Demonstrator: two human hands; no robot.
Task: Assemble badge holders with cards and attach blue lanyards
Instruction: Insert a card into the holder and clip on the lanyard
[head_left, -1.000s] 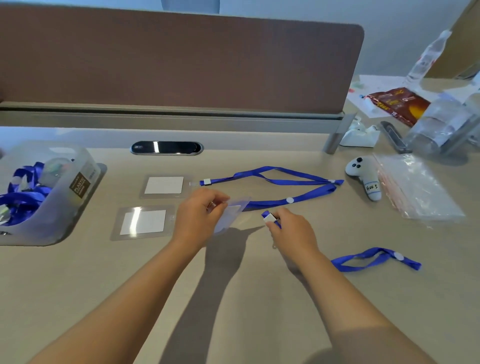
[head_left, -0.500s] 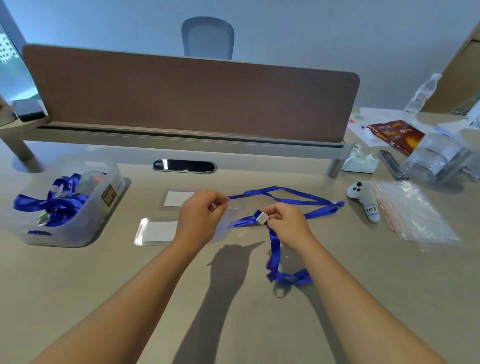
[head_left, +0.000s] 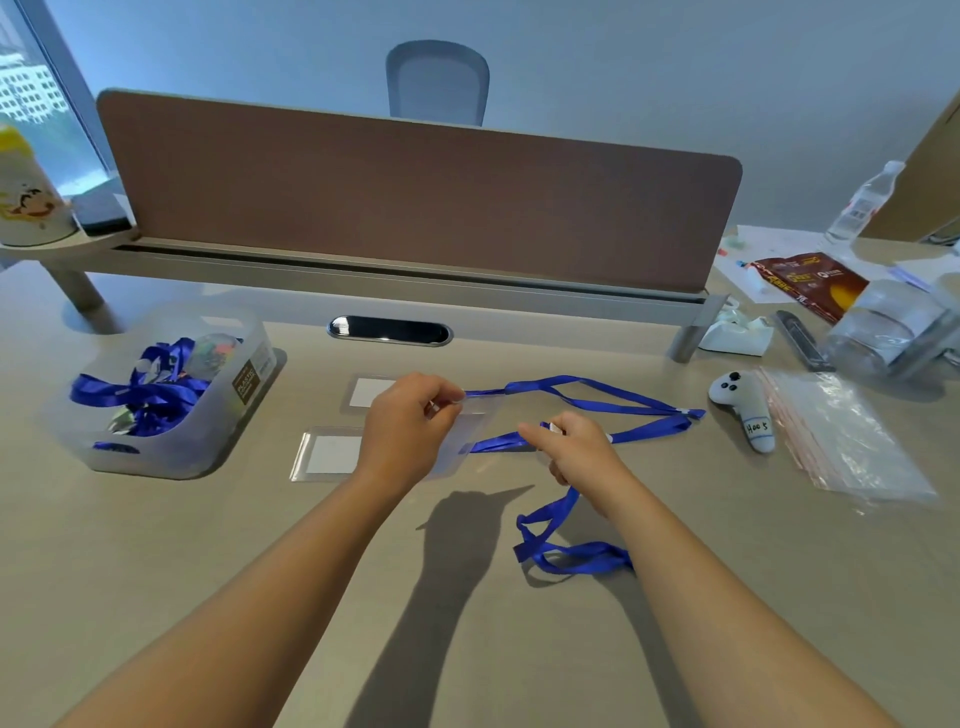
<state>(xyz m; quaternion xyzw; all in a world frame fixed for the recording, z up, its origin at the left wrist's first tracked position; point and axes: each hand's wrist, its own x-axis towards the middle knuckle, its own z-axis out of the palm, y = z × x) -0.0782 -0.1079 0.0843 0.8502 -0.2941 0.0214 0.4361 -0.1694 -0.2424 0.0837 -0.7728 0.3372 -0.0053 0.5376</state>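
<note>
One clear badge holder (head_left: 470, 434) held above the worktop (head_left: 260, 545), top edge pinched by left hand (head_left: 405, 426) — near-transparent, outline hard to trace. Right hand (head_left: 576, 447) pinches blue lanyard (head_left: 561, 525) clip, mostly hidden by fingers — two carded holders (head_left: 332, 454) half-covered behind.

- We read "PLASTIC" in pale capitals on a brown label (head_left: 248, 385) stuck to the side of a clear storage bin (head_left: 171, 452) at the left of the bench; the smaller lines beneath it are too small to read.
- We read handwritten "H00 5" on a white tag (head_left: 757, 427) on the handle of a white game controller (head_left: 743, 410) at the right.
- A red snack packet (head_left: 810, 283) at far right carries print we cannot make out.
</note>
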